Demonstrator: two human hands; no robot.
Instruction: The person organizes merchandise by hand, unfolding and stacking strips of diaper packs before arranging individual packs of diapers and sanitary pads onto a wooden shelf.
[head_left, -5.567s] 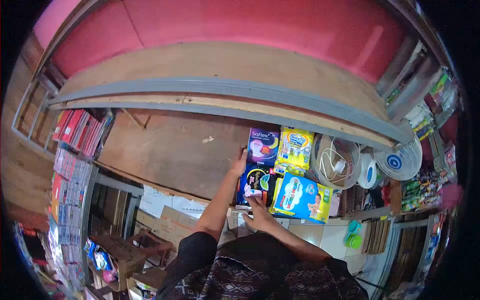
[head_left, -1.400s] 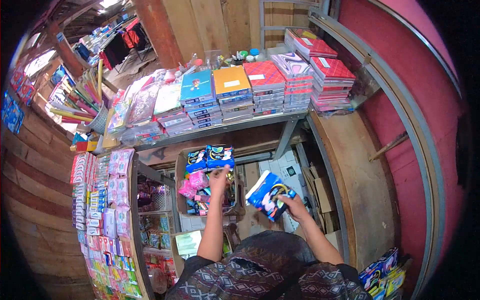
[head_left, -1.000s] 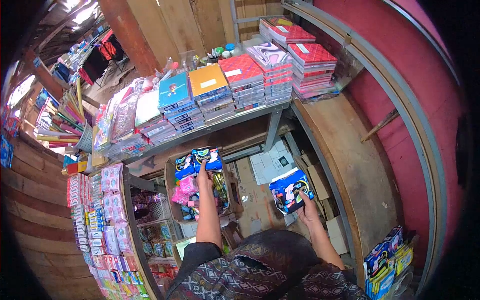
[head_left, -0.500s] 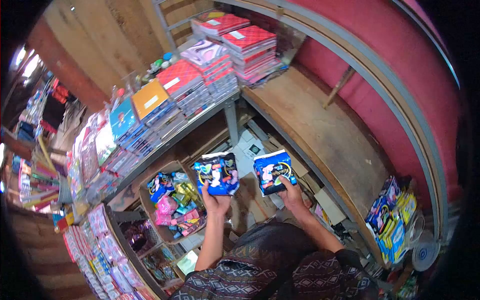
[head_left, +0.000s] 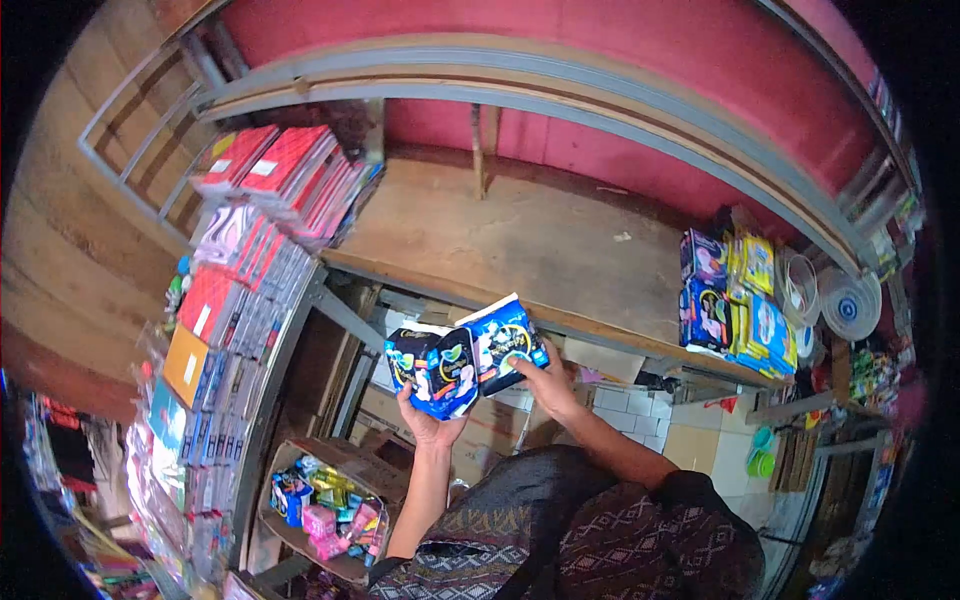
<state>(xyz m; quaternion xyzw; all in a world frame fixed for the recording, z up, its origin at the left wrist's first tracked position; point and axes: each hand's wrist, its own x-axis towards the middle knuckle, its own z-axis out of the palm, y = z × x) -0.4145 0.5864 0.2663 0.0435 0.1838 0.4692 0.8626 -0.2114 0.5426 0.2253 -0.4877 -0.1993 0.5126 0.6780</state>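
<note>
My left hand is closed around the lower part of a dark blue packet of sanitary pads, thumb on its front. In my right hand is a second blue packet of sanitary pads, gripped at its lower right with the thumb across the front. The two packets meet side by side in front of my body, the right one tilted and slightly higher. Both have shiny wrapping with pale and pink shapes. Their undersides and most of my fingers behind them are hidden.
A wooden shelf runs beyond my hands, with stacked blue and yellow packets at its right end. Piled notebooks line the left shelf. Below it stands a cardboard box of small colourful packages. A metal rail crosses above.
My view has turned right, bringing the far shelf across the middle. The two packets, held apart before, have come together, and the right one is tilted differently.
</note>
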